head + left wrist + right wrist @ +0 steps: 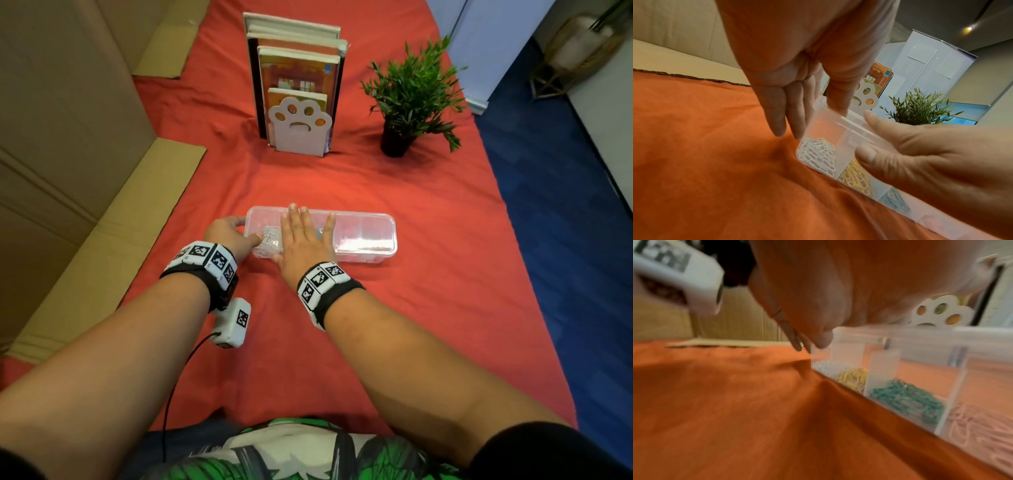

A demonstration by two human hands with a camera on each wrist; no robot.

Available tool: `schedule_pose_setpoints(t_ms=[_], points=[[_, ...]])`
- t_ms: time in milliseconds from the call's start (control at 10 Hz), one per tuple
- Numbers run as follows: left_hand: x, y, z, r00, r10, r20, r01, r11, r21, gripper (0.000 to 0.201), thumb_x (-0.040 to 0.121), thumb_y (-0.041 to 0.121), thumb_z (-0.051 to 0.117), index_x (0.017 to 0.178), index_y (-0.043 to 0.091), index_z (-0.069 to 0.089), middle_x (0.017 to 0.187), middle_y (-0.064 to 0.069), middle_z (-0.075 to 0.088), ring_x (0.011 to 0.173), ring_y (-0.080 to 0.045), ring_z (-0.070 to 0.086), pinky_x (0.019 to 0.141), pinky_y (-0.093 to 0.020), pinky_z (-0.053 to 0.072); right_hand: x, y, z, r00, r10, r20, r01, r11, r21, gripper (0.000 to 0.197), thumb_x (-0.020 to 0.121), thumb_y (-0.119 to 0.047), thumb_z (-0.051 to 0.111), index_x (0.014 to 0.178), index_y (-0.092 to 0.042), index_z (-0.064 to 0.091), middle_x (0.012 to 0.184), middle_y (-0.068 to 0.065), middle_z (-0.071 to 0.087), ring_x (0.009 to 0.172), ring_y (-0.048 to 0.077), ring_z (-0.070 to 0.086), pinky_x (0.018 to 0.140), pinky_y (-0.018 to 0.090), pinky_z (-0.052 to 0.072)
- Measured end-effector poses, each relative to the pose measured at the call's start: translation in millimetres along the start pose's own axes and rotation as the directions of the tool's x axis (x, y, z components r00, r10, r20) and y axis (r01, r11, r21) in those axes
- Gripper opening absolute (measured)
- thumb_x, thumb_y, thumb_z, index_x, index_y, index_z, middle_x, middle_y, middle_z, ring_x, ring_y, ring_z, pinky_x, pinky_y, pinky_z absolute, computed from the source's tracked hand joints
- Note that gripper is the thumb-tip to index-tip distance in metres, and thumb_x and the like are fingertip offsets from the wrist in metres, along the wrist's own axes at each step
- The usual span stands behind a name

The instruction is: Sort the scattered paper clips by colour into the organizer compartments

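A clear plastic organizer lies crosswise on the red cloth with its lid down. Through its wall I see white clips, yellow clips, teal clips and pink clips, each colour in its own compartment. My left hand grips the organizer's left end, thumb on the lid and fingers down the end wall. My right hand lies flat on the lid over the left and middle compartments, fingers straight. No loose clips show on the cloth.
Behind the organizer stand books in a white paw-shaped bookend and a small potted plant. Cardboard panels line the left side. The cloth's right edge drops to a blue floor.
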State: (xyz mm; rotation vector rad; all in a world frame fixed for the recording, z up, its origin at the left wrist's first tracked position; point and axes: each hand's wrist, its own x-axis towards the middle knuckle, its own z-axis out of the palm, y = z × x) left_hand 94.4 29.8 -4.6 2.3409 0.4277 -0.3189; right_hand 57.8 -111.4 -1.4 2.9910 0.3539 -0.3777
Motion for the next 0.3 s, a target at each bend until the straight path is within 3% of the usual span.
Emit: schedule_pose_setpoints(t_ms=[100,200,300], points=[[-2,-2,-1,1.000,0.011,0.026,-0.012,1.000,0.014,0.060,0.080,0.029,0.067,0.134,0.012,0.047,0.115,-0.016,0.066,0.105,-0.028,0.063,0.090,-0.032,0.049,-13,12,-12,0.997,-0.071,0.041,0.068,0.995,0.080,0.074,0.096,-0.044,0.031,0.148,-0.011,-0.010,0.158,0.006,-0.017,0.147,0.023,-0.014,0.111,0.064,-0.010],[-9,5,-12,0.999,0.002,0.040,-0.001,1.000,-0.026,0.070,0.086,0.032,0.060,0.142,0.004,0.030,0.141,-0.021,0.044,0.130,-0.031,0.044,0.109,-0.040,0.036,-38,34,-35,0.982,-0.162,0.095,0.138,0.966,0.219,0.069,0.097,-0.037,0.035,0.149,-0.016,-0.003,0.159,0.002,-0.011,0.147,0.020,-0.010,0.116,0.058,-0.002],[-29,-5,-17,0.999,0.031,-0.028,-0.033,0.998,-0.044,0.063,0.085,0.025,0.062,0.138,0.003,0.036,0.136,-0.023,0.048,0.126,-0.032,0.047,0.107,-0.038,0.037,-83,71,-46,0.969,-0.199,0.145,0.147,0.940,0.307,0.059,0.097,-0.035,0.037,0.148,-0.019,0.015,0.159,0.001,0.007,0.147,0.021,0.008,0.117,0.052,0.008]])
